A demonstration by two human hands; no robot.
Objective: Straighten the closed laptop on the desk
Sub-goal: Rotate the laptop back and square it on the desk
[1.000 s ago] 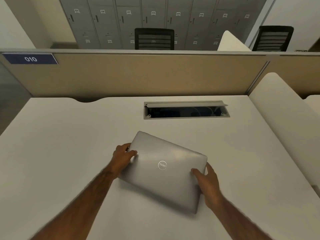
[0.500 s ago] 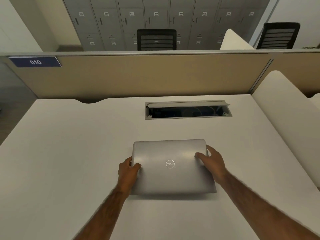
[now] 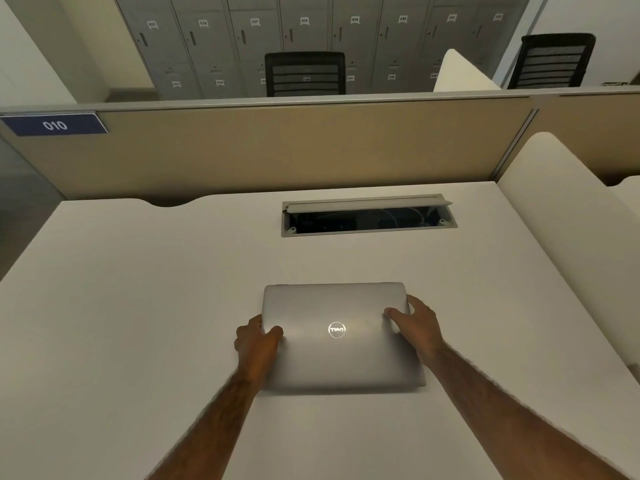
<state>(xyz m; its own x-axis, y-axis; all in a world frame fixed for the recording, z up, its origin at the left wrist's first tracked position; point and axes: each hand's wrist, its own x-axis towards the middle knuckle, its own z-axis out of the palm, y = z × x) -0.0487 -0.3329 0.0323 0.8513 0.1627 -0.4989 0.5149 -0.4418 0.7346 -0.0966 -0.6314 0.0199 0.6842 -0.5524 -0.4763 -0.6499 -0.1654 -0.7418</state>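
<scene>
A closed silver laptop [image 3: 341,355] with a round logo lies flat on the white desk [image 3: 138,306], its edges square to the desk's front. My left hand [image 3: 258,344] grips the laptop's left edge, thumb on the lid. My right hand [image 3: 417,327] holds the right edge near the far corner, thumb resting on top.
An open cable tray [image 3: 369,216] is cut into the desk behind the laptop. A tan partition [image 3: 277,147] with a blue "010" sign [image 3: 55,124] closes the far side. A white divider [image 3: 568,220] stands at the right. Black chairs and grey lockers lie beyond.
The laptop turned from a skewed angle to square with the desk. Both hands turned with it and keep hold of its sides; it has barely moved in the last half second.
</scene>
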